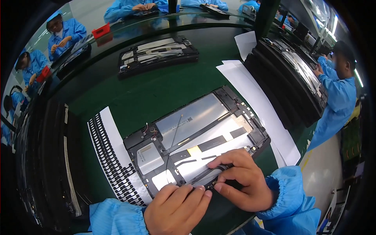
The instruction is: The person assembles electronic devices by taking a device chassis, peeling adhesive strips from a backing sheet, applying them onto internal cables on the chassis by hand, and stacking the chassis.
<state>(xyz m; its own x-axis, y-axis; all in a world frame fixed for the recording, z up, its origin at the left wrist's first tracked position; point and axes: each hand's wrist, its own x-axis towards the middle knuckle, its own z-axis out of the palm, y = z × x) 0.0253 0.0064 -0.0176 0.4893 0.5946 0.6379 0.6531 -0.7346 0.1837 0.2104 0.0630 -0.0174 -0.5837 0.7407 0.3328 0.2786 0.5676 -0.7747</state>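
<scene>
Both hands press a black strip (207, 175) onto the open tablet (196, 135). Right hand (241, 180) pinches it at 5 o'clock; left hand's (178, 207) grip lies released, flat

Illumination is bright and even, supplied by overhead strip lights (332, 23) at upper right. Soft glare streaks the glossy green table (156, 90) and the silver battery panel (192, 117). Shadows are faint. Fisheye distortion bends straight edges outward; a black vignette rings the frame. The centre is sharp, the rim slightly soft.
</scene>
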